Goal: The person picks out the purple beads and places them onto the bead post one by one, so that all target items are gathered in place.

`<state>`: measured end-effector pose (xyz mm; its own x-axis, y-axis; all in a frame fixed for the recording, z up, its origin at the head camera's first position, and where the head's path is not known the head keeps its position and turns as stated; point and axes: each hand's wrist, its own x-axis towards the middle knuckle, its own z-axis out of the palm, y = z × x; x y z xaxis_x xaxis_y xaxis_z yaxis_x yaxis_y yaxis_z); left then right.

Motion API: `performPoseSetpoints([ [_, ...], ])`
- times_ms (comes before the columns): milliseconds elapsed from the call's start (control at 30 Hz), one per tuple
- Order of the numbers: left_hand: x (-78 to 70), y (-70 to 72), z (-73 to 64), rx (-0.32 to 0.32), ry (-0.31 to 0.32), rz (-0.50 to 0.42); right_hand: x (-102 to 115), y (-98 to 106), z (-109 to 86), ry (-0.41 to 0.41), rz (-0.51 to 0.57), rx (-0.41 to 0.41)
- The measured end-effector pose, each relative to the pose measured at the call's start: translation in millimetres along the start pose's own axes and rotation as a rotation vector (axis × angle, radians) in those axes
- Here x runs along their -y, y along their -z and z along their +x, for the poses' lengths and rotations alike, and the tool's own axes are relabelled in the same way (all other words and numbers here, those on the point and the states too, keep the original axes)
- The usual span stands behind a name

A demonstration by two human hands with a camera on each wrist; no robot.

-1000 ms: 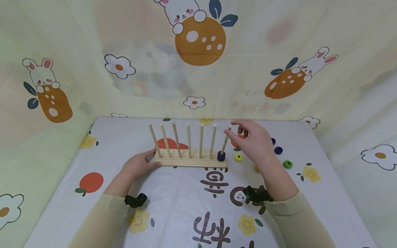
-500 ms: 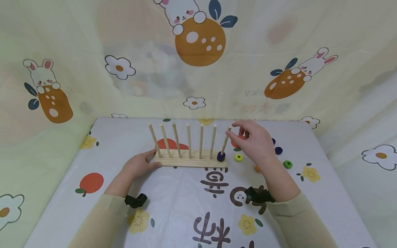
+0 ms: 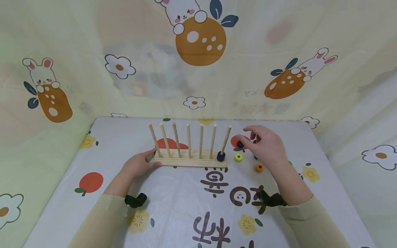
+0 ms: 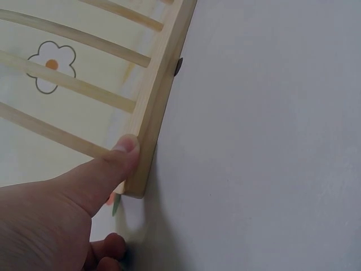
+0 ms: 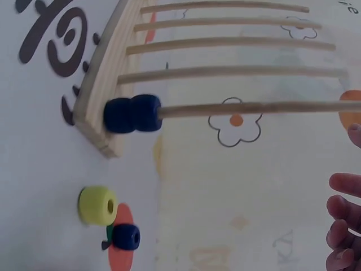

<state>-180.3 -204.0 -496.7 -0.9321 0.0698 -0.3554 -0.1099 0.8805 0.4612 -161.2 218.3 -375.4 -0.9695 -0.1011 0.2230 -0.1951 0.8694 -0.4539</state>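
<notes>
A wooden peg rack [image 3: 189, 162] with several upright pegs stands mid-table. My left hand [image 3: 138, 164] grips its left end; in the left wrist view the thumb [image 4: 125, 148] presses on the base. Two dark blue beads [image 5: 132, 114] sit stacked at the foot of the rightmost peg [image 3: 226, 139]. Right of that peg, my right hand [image 3: 266, 146] hovers with fingers loosely bent and nothing between them. Below it lie a yellow-green bead [image 3: 238, 157], a loose dark blue bead [image 5: 125, 236] and an orange bead [image 3: 259, 167].
More beads lie partly hidden behind the right hand and forearm, with a sliver of green bead [image 3: 289, 162] showing. A patterned cloth [image 3: 173, 199] covers the table, and a printed curtain [image 3: 149, 89] rises behind it.
My right hand has moved away from the top of the rightmost peg, to the right and slightly down. The orange bead now shows fully. The left hand and rack have stayed put.
</notes>
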Motion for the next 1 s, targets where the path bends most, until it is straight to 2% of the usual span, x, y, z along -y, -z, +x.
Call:
performPoseSetpoints([
  [200, -0.6, 0.7, -0.3, -0.006, -0.006, -0.004, -20.8, 4.2, -6.2, -0.012, -0.04, 0.025],
  [433, -0.3, 0.7, 0.3, -0.003, 0.002, -0.005, -51.0, 7.0, -14.3, -0.07, -0.107, 0.104],
  [633, -0.9, 1.2, 0.5, -0.004, 0.0, -0.005, -76.3, 7.0, -27.4, -0.135, -0.118, 0.146],
  [1000, -3.0, 2.4, -2.1, -0.002, 0.0, 0.008, -116.4, 1.2, -50.9, -0.202, -0.162, 0.188],
])
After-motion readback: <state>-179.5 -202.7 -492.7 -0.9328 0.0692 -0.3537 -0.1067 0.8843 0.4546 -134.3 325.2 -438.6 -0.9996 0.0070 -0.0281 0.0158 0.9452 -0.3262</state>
